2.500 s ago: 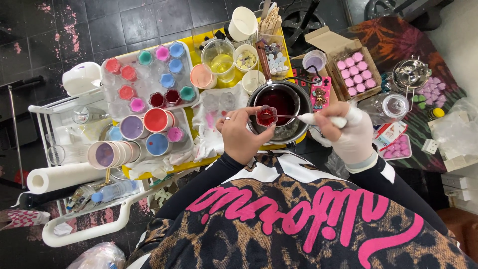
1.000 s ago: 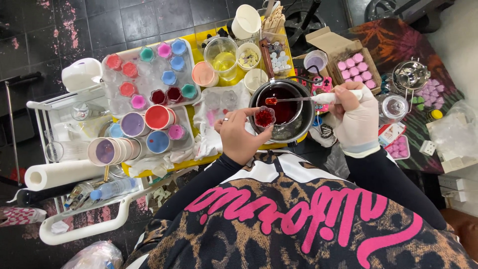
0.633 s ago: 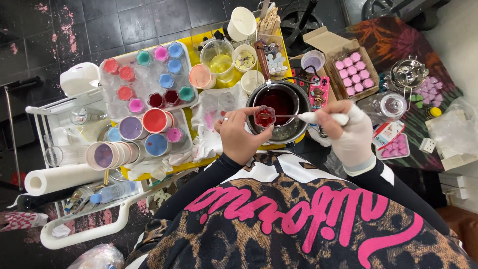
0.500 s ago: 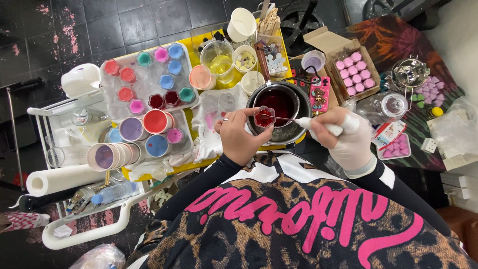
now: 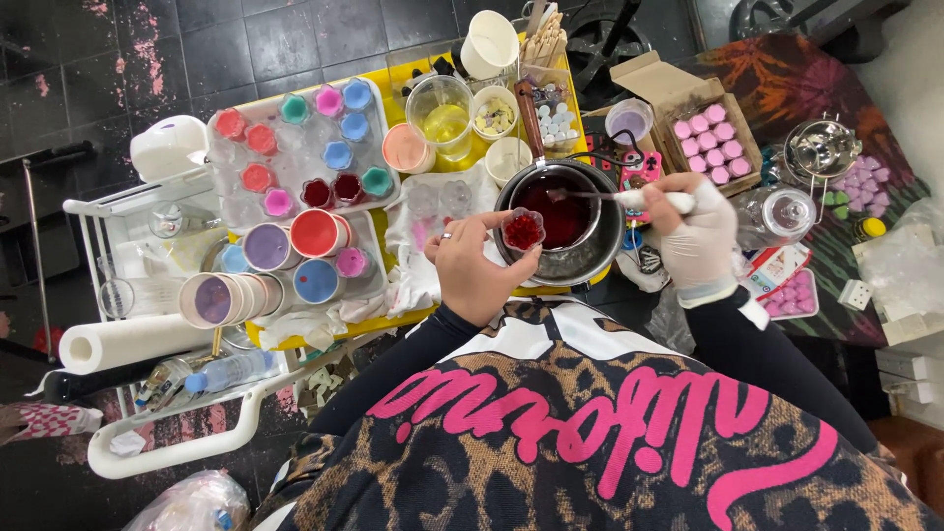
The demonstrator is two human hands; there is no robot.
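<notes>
The left hand (image 5: pixel 477 265) is bare, with a ring on one finger, and its fingers pinch a small round clear cup (image 5: pixel 522 231) filled with glossy dark red liquid. The cup sits just over the near rim of a round metal pot (image 5: pixel 590 258), whose shiny wall holds a pool of the same dark red liquid. The right hand (image 5: pixel 696 234), in a thin white glove, closes tightly around the white handle of a slim metal spoon (image 5: pixel 600 194); the spoon's bowl reaches left over the liquid in the pot. Left of the pot lies a crumpled white cloth (image 5: pixel 418 285) stained pink. Farther left, a clear plastic tray (image 5: pixel 295 197) carries small round cups of red, pink, blue and teal wax. To the far right, an open cardboard box (image 5: pixel 678 84) holds rows of pink flower-shaped pieces.
</notes>
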